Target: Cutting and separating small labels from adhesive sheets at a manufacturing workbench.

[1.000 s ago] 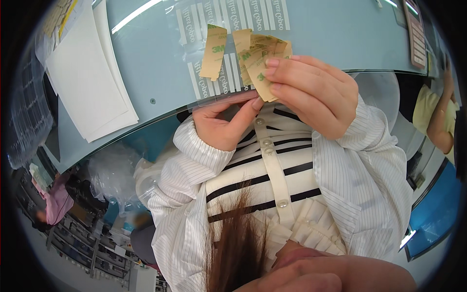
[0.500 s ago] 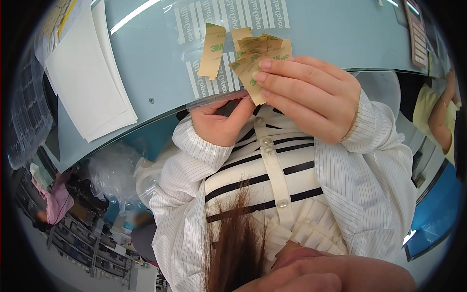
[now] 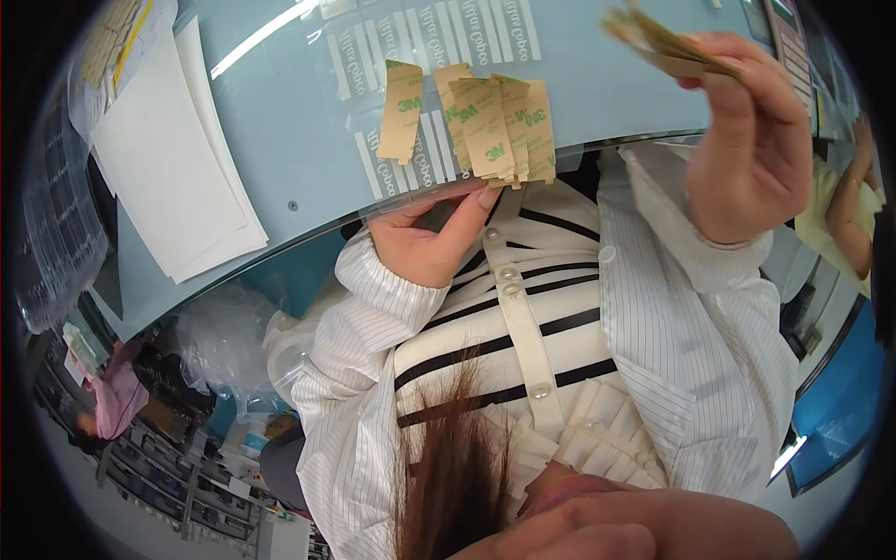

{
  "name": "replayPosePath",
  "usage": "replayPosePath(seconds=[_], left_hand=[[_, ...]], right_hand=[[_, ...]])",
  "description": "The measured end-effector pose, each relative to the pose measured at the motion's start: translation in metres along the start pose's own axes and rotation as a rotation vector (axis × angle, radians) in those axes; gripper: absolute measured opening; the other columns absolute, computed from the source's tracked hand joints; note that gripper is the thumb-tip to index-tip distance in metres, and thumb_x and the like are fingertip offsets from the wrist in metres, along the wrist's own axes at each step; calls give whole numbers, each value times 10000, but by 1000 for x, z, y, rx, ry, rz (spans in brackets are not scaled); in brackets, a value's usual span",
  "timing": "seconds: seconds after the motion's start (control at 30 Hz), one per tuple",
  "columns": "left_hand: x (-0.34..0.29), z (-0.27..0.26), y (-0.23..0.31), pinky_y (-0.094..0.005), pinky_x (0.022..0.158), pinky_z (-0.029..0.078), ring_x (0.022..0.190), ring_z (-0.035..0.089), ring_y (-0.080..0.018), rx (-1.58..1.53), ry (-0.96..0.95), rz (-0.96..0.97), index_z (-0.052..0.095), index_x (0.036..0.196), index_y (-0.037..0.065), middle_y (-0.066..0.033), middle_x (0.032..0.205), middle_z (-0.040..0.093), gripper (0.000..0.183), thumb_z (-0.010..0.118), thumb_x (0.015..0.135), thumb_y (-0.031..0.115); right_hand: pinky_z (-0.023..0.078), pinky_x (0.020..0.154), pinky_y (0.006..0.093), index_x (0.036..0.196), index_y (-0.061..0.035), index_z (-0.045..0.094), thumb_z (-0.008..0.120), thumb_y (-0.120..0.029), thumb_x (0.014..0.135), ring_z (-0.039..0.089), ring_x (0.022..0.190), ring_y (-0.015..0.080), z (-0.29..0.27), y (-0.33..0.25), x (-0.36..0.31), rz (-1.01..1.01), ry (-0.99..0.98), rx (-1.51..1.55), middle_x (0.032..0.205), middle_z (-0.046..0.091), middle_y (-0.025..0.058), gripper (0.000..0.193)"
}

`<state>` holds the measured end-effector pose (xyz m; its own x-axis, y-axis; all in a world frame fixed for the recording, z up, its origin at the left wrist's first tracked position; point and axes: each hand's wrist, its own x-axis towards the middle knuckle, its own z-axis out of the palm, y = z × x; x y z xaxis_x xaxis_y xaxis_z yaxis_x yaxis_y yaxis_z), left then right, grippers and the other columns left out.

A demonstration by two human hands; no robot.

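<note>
A clear plastic sheet (image 3: pixel 371 175) with rows of white lettering and bars lies across the table's near edge. On it rest several tan paper strips (image 3: pixel 487 126) with green print, some overlapping, and a single strip (image 3: pixel 402 112) sits apart to their left. My left hand (image 3: pixel 425 247) pinches the sheet's near edge, its thumb on top beside the strips and its other fingers mostly hidden underneath. Raised off to the right, my right hand (image 3: pixel 754 154) grips a small bundle of tan paper strips (image 3: pixel 679 51) between thumb and fingers.
White paper sheets (image 3: pixel 173 159) lie on the blue-grey table (image 3: pixel 289 149) at the left. Clear plastic packaging (image 3: pixel 61 233) stands at the far left, and a clear bag (image 3: pixel 229 341) hangs below the edge. Another person's arm (image 3: pixel 845 210) shows at the far right.
My right hand has lifted away from the strips on the sheet and moved up and right, carrying a bundle. My left hand stays at the sheet's edge.
</note>
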<state>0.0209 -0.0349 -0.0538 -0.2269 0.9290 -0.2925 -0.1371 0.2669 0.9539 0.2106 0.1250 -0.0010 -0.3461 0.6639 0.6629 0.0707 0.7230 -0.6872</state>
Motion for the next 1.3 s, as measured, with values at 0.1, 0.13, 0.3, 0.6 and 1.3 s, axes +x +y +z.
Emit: replayPosePath(seconds=[0.1, 0.13, 0.3, 0.6, 1.3], left_hand=[[-2, 0, -2, -283, 815, 505, 879, 639, -120, -69, -25, 30, 737, 1008, 8, -51, 937, 729, 157, 728, 853, 36], [0, 1, 1, -281, 815, 502, 877, 634, -122, -53, -33, 21, 732, 1009, 1, -52, 947, 724, 154, 721, 857, 27], [-3, 6, 1, -274, 813, 497, 882, 624, -128, -117, -19, 5, 714, 1018, -23, -65, 970, 708, 156, 707, 864, 5], [1, 11, -2, -245, 619, 455, 677, 552, -102, -163, -7, 113, 704, 1005, -12, -50, 825, 655, 128, 678, 879, -5], [4, 6, -5, -236, 689, 481, 745, 599, -78, -69, 1, 76, 732, 1014, 14, -19, 823, 693, 152, 718, 870, 60]], right_hand=[[558, 718, 312, 1060, 60, 632, 585, 15, 946, 678, 764, 220, -52, -7, -13, 190, 37, -71, 1006, 684, 229, 131], [559, 722, 300, 1059, 51, 648, 605, 4, 941, 689, 785, 203, -73, -13, -18, 311, 122, -157, 991, 700, 171, 135], [561, 777, 318, 1077, 58, 646, 622, -14, 936, 700, 839, 227, -170, -2, -72, 654, 421, -405, 1009, 705, 176, 160], [531, 811, 345, 1045, -67, 731, 709, -424, 853, 704, 846, 235, -246, 30, -166, 1544, 82, -1194, 905, 726, 135, 407], [534, 797, 359, 1016, 5, 685, 785, -129, 709, 640, 1006, 299, 12, -26, 9, -259, -551, -256, 1111, 661, 147, 350]])
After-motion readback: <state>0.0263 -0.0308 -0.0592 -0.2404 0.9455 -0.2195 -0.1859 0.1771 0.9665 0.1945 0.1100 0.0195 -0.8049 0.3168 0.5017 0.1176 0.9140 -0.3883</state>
